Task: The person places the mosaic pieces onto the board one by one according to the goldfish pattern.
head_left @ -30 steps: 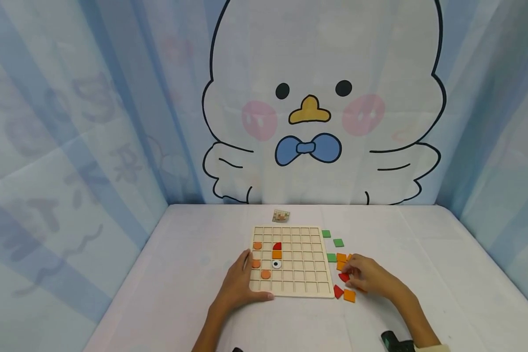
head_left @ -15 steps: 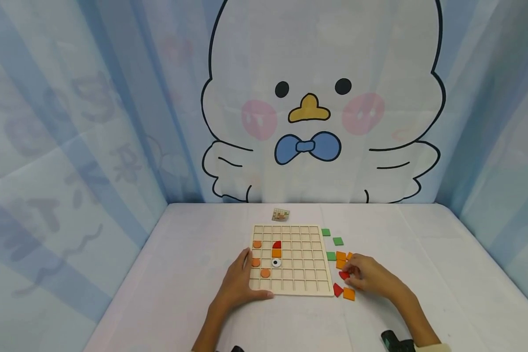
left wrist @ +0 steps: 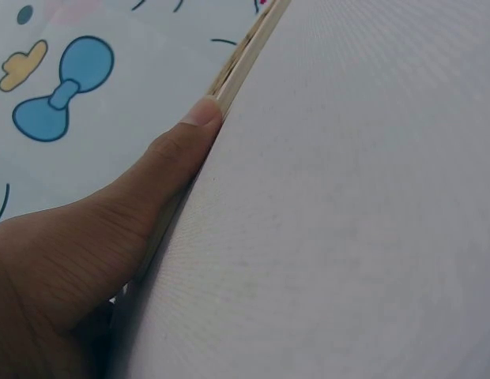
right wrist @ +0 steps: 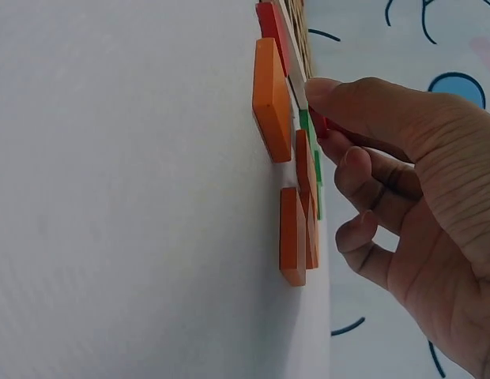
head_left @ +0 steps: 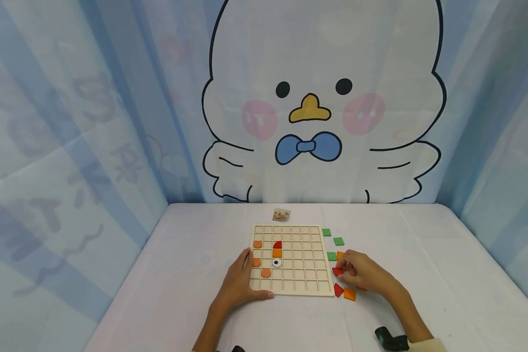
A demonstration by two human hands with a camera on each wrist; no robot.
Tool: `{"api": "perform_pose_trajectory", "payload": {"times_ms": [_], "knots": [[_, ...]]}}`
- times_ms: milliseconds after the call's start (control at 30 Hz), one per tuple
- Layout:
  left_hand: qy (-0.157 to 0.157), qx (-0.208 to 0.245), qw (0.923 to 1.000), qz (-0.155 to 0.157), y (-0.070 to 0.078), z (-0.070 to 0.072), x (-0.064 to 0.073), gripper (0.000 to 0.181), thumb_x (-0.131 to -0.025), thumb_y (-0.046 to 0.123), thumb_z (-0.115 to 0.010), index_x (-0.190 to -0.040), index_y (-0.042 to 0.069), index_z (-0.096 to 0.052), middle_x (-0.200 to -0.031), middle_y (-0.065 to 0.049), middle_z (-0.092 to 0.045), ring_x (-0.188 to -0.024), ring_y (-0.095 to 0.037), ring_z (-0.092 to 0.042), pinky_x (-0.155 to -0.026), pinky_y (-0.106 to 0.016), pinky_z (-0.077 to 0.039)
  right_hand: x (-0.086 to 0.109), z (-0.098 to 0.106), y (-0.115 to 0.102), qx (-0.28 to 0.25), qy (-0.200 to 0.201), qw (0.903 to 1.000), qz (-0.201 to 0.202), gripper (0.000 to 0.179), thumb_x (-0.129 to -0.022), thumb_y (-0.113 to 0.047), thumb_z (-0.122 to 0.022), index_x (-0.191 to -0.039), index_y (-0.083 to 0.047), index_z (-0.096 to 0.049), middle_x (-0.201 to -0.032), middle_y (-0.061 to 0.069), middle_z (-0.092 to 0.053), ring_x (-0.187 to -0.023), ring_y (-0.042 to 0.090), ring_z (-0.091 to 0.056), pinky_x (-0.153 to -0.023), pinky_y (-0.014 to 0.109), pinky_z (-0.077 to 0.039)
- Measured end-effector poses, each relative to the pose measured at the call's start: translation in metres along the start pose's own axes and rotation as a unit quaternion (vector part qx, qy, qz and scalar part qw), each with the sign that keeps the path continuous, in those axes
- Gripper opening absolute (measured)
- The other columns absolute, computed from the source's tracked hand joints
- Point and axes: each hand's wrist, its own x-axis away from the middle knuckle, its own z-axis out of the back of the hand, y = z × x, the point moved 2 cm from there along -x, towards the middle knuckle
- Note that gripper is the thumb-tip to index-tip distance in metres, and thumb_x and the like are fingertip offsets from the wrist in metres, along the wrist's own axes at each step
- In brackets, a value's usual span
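Note:
A wooden grid board [head_left: 308, 286] lies flat on the table. My left hand [head_left: 237, 283] rests around its near left corner, thumb straight along the front edge and fingers along the left side. In the left wrist view the thumb [left wrist: 178, 146] presses the board's edge. My right hand [head_left: 367, 275] pinches a small red tile [head_left: 337, 271] between thumb and fingertips, just right of the board. On the board sit a red quarter-round [head_left: 277, 244], an orange square [head_left: 277, 253], a white eye disc [head_left: 276, 263] and several orange discs [head_left: 266, 273].
Green squares [head_left: 339, 241] lie by the board's right edge. Orange squares [right wrist: 272, 103] lie below and beside the right hand, near another red piece [head_left: 338, 290]. A small picture card [head_left: 281, 214] lies behind the board. A cartoon-printed curtain [head_left: 308, 181] stands behind the table.
My right hand has shifted slightly left and away from me with the red tile, toward the board's right edge. The left hand and the board stay in place.

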Motion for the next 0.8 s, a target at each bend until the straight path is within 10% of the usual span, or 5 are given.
{"api": "perform_pose_trajectory", "payload": {"times_ms": [800], "knots": [[-0.004,0.001,1.0000,-0.002,0.002,0.001,0.000,0.134,-0.060,0.076,-0.075,-0.155,0.001,-0.017,-0.162,-0.017,-0.017,-0.146,-0.035,-0.026,-0.116,-0.051,-0.031,-0.032,-0.027,-0.050,0.009,-0.002,0.9960,0.089,0.021,-0.085,-0.030,-0.076,-0.098,-0.015,-0.068,-0.089,-0.006,-0.057,-0.073,0.004,-0.049,-0.061,0.016,-0.045]]}}
